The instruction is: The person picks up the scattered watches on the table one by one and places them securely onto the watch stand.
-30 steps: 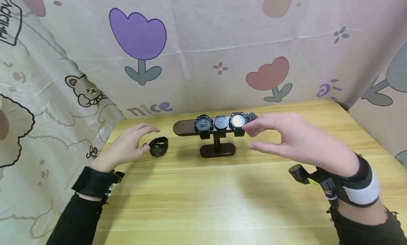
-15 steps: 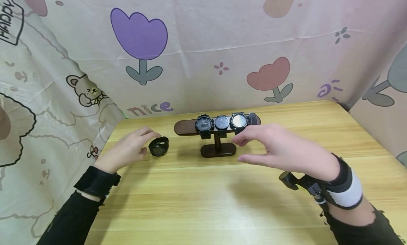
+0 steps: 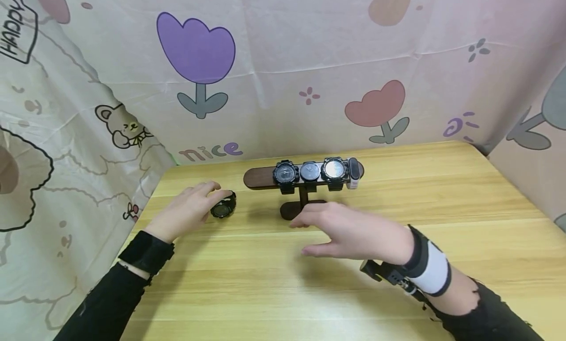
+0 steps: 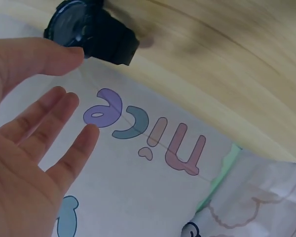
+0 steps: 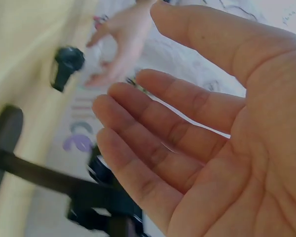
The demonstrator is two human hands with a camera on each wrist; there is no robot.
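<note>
A black wristwatch (image 3: pixel 222 209) lies on the table at the left, its strap standing up behind the dial. My left hand (image 3: pixel 187 211) reaches over its near side with loosely spread fingers; in the left wrist view the thumb (image 4: pixel 64 57) is close by the watch (image 4: pixel 89 29), and whether they touch I cannot tell. My right hand (image 3: pixel 347 230) hovers in front of the dark wooden watch stand (image 3: pixel 258 179), fingers relaxed, holding nothing. On the stand's bar sit a chunky black watch (image 3: pixel 285 173), a smaller watch (image 3: pixel 310 171), a bright-faced watch (image 3: pixel 334 169) and a slim band (image 3: pixel 354 169).
The light wooden table (image 3: pixel 265 282) ends at a patterned cloth backdrop (image 3: pixel 283 61) behind and at both sides. The stand's base (image 3: pixel 290 211) is partly hidden by the right hand. A camera mount (image 3: pixel 376 270) is strapped to the right wrist.
My right hand has moved left and toward me, away from the stand's right end, uncovering the slim band. My left hand has shifted slightly right, over the loose watch.
</note>
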